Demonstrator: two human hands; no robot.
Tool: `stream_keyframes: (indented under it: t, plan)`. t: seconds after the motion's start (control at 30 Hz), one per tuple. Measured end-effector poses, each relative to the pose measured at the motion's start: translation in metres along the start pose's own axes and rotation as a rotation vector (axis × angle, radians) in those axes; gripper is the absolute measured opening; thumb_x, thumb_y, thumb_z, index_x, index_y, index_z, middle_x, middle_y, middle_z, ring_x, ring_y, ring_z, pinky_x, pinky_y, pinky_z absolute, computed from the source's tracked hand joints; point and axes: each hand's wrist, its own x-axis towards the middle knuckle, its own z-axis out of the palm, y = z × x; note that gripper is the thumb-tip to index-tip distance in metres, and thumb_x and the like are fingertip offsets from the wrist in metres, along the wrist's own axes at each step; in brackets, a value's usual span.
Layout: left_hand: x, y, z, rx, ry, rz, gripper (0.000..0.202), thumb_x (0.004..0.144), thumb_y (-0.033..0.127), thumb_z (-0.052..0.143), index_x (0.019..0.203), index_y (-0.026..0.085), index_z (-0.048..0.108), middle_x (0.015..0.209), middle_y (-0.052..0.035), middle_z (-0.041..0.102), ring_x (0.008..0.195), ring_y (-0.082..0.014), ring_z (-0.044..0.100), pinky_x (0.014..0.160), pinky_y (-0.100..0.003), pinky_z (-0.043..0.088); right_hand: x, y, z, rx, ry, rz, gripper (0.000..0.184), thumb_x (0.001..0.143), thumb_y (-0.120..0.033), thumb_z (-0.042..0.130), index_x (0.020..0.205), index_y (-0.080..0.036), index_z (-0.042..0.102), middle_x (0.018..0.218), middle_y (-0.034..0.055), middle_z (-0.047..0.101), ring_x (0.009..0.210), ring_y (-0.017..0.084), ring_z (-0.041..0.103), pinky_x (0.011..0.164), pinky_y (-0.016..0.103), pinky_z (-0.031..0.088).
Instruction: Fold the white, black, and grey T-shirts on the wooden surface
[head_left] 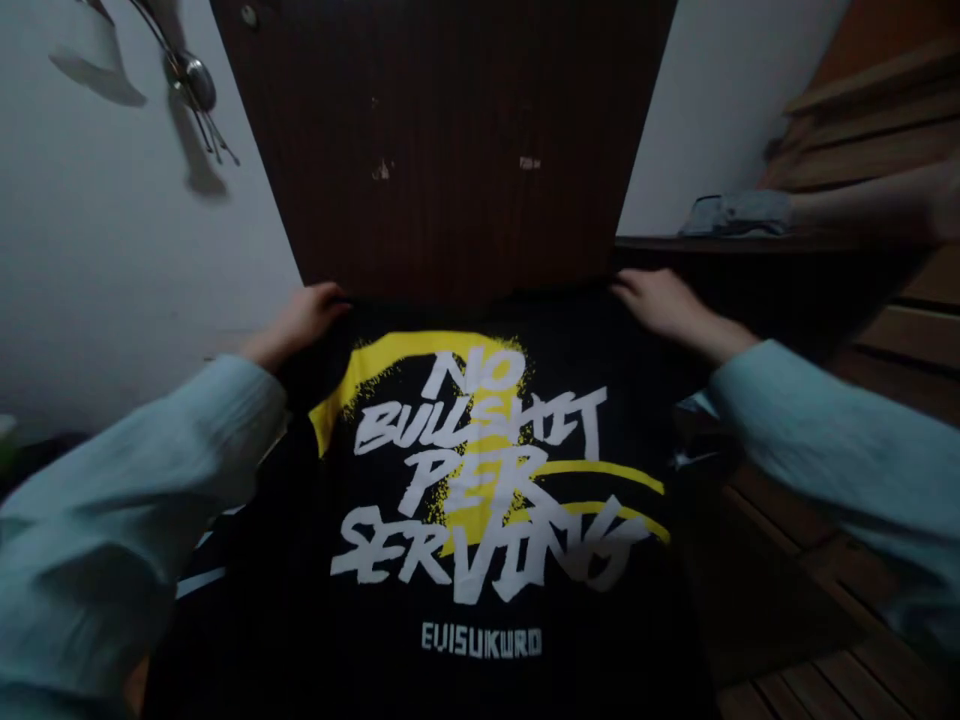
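A black T-shirt with white lettering and a yellow print is stretched out in front of me. My left hand pinches its upper left corner, near the shoulder. At the opposite shoulder, my right hand grips the cloth with closed fingers. The printed side faces me, and the top edge between my hands blends into the dark background. Below the lettering the shirt runs down out of the picture. What lies under or behind the cloth is hidden.
A dark brown wooden panel stands upright straight ahead against a pale wall. A wall lamp hangs at the upper left. On a dark ledge at the right lies a grey cloth item. Wooden slats show at the lower right.
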Motion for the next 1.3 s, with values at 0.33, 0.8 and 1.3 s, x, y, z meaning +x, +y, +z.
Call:
stream_keyframes:
  t: [0.33,0.8,1.3]
  plan:
    - [-0.017,0.007,0.194,0.039,-0.323,-0.218,0.033,0.083,0.014,0.038,0.113,0.001,0.039,0.098,-0.0222,0.059,0.090,-0.0259,0.060,0.073,-0.031,0.044,0.006,-0.015,0.206,0.142,-0.365,0.156,0.032,0.091,-0.023,0.034,0.105,-0.010,0.060,0.109,0.0152,0.061,0.100,0.019,0.057,0.078,0.022,0.041]
    - [-0.089,0.054,0.157,0.120,-0.503,0.094,0.025,0.083,0.030,0.045,0.099,0.014,0.054,0.113,-0.0134,0.053,0.107,-0.0263,0.048,0.092,-0.038,0.036,-0.056,-0.016,0.199,0.305,-0.348,-0.056,0.034,0.083,-0.028,0.046,0.112,-0.011,0.049,0.111,0.0137,0.055,0.103,0.020,0.052,0.089,0.030,0.039]
    - [-0.355,0.076,0.111,-0.142,-0.371,-0.613,0.055,0.073,0.062,0.035,0.095,0.015,0.051,0.093,-0.0139,0.057,0.092,-0.0284,0.056,0.083,-0.041,0.046,-0.301,0.026,0.189,0.481,-0.644,0.403,0.043,0.064,-0.060,0.052,0.074,-0.019,0.062,0.076,0.0047,0.063,0.069,0.019,0.059,0.062,0.030,0.045]
